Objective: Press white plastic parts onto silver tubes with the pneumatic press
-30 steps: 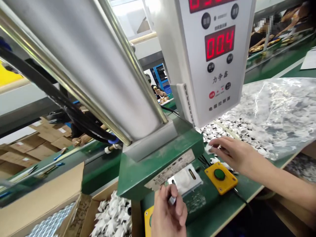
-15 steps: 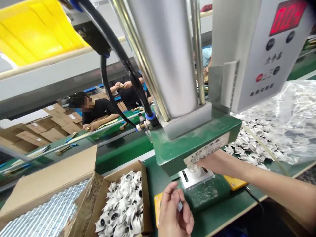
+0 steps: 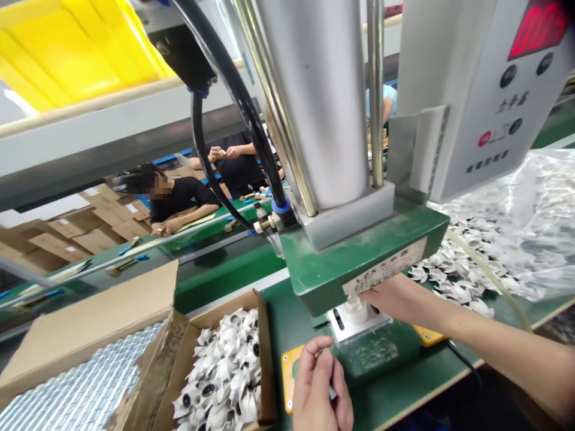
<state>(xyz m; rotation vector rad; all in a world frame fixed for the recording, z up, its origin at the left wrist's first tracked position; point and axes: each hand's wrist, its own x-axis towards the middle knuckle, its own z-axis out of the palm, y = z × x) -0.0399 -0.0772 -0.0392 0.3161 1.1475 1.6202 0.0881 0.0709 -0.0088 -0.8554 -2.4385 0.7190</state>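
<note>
My left hand (image 3: 321, 383) is in front of the press base, fingers curled closed. A sliver of a small silvery metal piece (image 3: 332, 393) shows between them; most of it is hidden. My right hand (image 3: 381, 296) reaches in from the right beneath the green press head (image 3: 372, 263), beside a white round plastic part (image 3: 356, 312). That part sits over a slotted metal plate (image 3: 339, 332) on the green base (image 3: 381, 353). The fingertips of my right hand are hidden, so its grip does not show.
Left of the press, one carton (image 3: 268, 365) holds white bladed plastic parts, another (image 3: 157, 359) silvery metal rods. Yellow button boxes (image 3: 287, 395) flank the base. More white parts (image 3: 453, 269) lie right, near clear plastic sheeting (image 3: 534, 209). Co-workers (image 3: 184, 200) work across the conveyor.
The view has shifted slightly, so the press appears a little farther right. My left hand's fingers have curled in more around the metal piece. My right hand stays beneath the press head.
</note>
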